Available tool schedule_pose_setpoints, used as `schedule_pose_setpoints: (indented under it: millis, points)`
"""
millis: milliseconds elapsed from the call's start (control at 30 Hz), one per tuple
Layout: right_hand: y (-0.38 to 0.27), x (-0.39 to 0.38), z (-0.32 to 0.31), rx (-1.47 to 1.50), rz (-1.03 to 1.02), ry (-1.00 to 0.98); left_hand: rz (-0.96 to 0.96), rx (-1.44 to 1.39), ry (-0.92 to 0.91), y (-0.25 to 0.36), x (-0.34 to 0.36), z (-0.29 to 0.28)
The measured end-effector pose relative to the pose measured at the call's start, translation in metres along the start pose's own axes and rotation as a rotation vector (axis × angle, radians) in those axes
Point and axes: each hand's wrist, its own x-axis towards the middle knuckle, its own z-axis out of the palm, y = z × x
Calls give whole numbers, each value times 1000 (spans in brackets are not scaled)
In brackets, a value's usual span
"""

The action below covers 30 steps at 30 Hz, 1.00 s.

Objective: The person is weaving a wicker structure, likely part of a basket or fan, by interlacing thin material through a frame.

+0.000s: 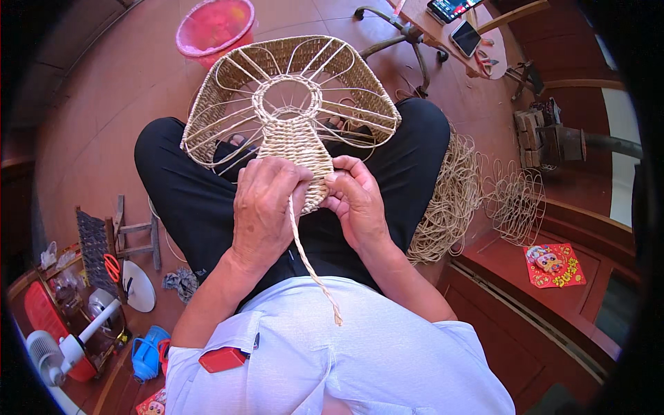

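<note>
Woven frame (290,61) held between the knees of the black trousers (183,214), its narrow end over the near edge of the lap, its wide curved wall beyond. Done, by appearance: outer wall closely woven; wrapped ring (259,102) formed; flared panel (297,142) below the ring filled with tight rows nearly to its near end. Open: spokes (328,61) between ring and wall carry no weave; loose cord (302,252) hangs unsecured over the shirt. Judged well advanced on the panel, with its near-end finish probably outstanding; whether the spokes are meant to be filled cannot be told. Grip: left hand (268,200) curled over the panel's left edge, cord emerging beside its fingers; whether they pinch the cord, unclear. Right hand (356,204): thumb and forefinger pressed together at the panel's right edge, pinching it. Panel lies directly between the hands, ring ahead of the fingertips, near end just below them.
</note>
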Motion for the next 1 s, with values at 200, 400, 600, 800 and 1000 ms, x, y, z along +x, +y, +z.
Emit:
schedule_pose_setpoints:
  millis: [200,400,600,800,1000]
  points:
    - [2,-2,1,-17,14,12,28,7,-39,0,-6,-1]
    - [4,2,-6,-18,30,0,39,40,-79,2,-5,-3]
    - [0,2,-6,-10,33,-7,85,109,-97,5,-2,-3]
    - [14,6,-12,-19,38,13,105,272,-132,12,-3,0]
    - [16,2,-11,-75,30,11,14,224,-203,23,-2,0]
